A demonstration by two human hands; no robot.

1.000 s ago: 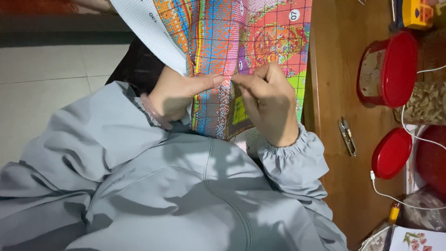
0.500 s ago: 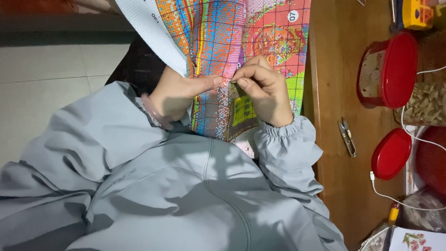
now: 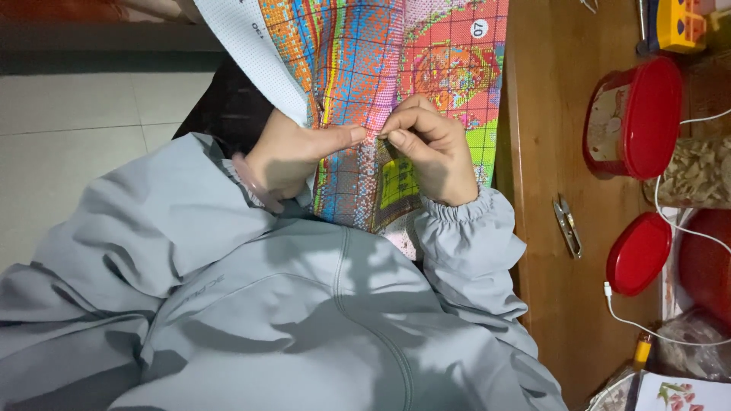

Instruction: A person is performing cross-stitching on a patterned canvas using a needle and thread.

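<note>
Head view, one moment, contents as follows.

Canvas [image 3: 358,68]: cross-stitch cloth, gridded, stitched in orange, blue, pink, red and green, with a white unstitched margin at its left edge. Hangs from the top of frame down over the lap, just beside the table edge; its lower end is folded between the two hands.

Left hand [image 3: 293,156]: grips the cloth from the left, thumb stretched out along the stitched face, remaining fingers curled behind the fabric.

Right hand [image 3: 438,152]: fingers pressed together in a pinch at the cloth, directly opposite the left thumb tip, the two almost touching. Whether a needle sits in the pinch cannot be told; too small to see.

Jacket [image 3: 289,320]: grey, elastic cuffs, fills the lower frame.

Table [image 3: 556,114]: brown wood, right of the cloth.

Snips [image 3: 567,227]: small metal thread cutters, lying on the table near the right cuff.

Tub [image 3: 636,118]: clear with red lid, lying on its side, upper right.

Lid [image 3: 638,253]: red, round, loose, below the tub.

Cable [image 3: 670,228]: white, runs across the right side past the lid.

Floor [image 3: 84,129]: pale tiles, left.
</note>
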